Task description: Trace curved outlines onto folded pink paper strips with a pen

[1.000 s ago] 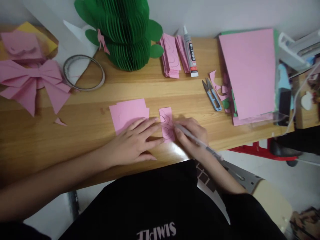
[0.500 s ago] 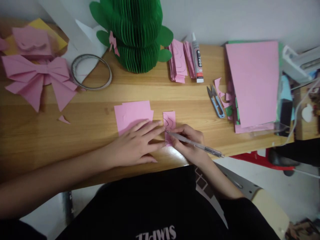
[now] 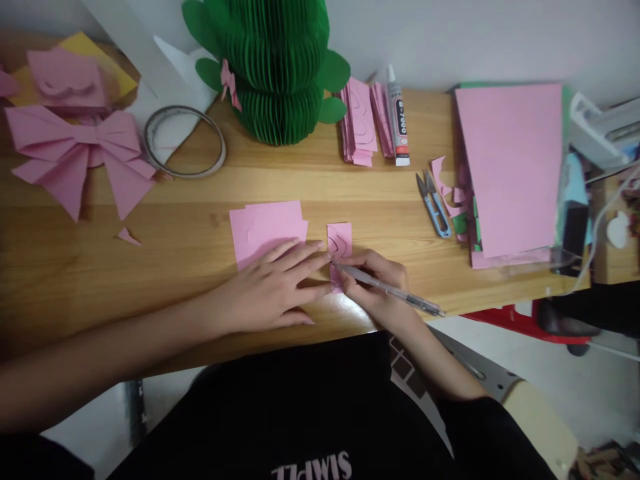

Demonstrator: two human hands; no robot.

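A small pink paper strip [image 3: 340,241] with dark curved lines lies on the wooden table. My right hand [image 3: 377,287] grips a pen [image 3: 390,289], its tip down on the strip's left side. Fingers spread, my left hand [image 3: 280,287] lies flat; its fingertips touch the strip's left edge, and its upper part covers the lower corner of some pink paper sheets [image 3: 270,227]. Part of the strip's lower half is hidden by the pen and right fingers.
A tape roll [image 3: 220,157], pink paper bow [image 3: 85,137] and green paper honeycomb [image 3: 280,73] stand farther back. Drawn pink strips [image 3: 360,123], a glue tube [image 3: 399,120], thread snips [image 3: 434,207], paper scraps [image 3: 443,187] and a pink sheet stack [image 3: 515,167] sit to the right.
The pen tip has moved from the strip's right edge to its left side, the right hand shifting over the strip. My left hand stays flat. The view has shifted slightly.
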